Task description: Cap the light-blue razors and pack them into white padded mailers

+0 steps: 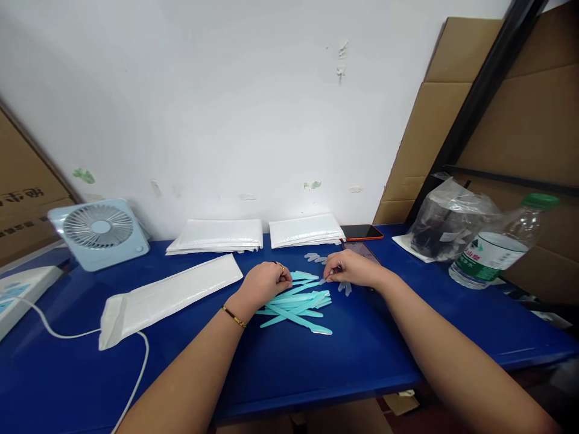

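A pile of several thin turquoise plastic sticks point(298, 304) lies on the blue table point(316, 367). My left hand point(265, 283), with a ring and a gold bracelet, rests curled on the pile's left end, fingers closed on the sticks. My right hand point(350, 268) is pinched on a small pale clear piece point(323, 281) just right of the pile. More small clear pieces point(315, 258) lie beyond the pile, between my hands.
Long white pouch point(172, 295) lies at left; two stacks of white pouches point(217, 236) point(305, 230) sit by the wall. Small blue fan point(99, 232), white cable point(136, 374), phones point(362, 232), plastic bag point(446, 223) and water bottle point(495, 247) at right. Cardboard behind.
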A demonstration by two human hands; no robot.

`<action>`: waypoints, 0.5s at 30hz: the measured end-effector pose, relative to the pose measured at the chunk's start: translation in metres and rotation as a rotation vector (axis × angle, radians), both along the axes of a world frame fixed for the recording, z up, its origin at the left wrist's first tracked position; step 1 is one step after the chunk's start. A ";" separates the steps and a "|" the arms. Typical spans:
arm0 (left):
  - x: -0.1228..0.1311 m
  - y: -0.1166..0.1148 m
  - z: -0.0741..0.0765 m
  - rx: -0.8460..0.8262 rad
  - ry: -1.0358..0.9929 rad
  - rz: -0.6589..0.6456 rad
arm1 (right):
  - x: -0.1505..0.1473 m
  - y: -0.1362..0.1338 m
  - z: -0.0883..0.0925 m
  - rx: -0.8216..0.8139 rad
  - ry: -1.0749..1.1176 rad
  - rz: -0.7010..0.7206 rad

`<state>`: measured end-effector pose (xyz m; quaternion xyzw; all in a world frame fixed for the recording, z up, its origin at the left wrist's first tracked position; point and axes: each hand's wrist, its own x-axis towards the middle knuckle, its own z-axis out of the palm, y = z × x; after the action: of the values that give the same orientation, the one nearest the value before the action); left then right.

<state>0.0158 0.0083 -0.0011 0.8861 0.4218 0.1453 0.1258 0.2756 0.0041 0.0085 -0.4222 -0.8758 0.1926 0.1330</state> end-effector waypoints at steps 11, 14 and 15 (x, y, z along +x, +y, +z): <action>-0.004 0.003 -0.001 0.055 0.024 0.018 | -0.009 -0.002 -0.005 0.068 0.022 -0.036; -0.004 0.003 -0.001 0.049 0.035 0.026 | -0.010 -0.003 -0.004 0.075 0.021 -0.049; -0.005 0.003 -0.001 0.048 0.038 0.029 | -0.011 -0.003 -0.004 0.082 0.022 -0.049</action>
<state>0.0111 0.0115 -0.0024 0.8851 0.4335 0.1404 0.0944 0.2648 0.0008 0.0041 -0.4356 -0.8708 0.1581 0.1643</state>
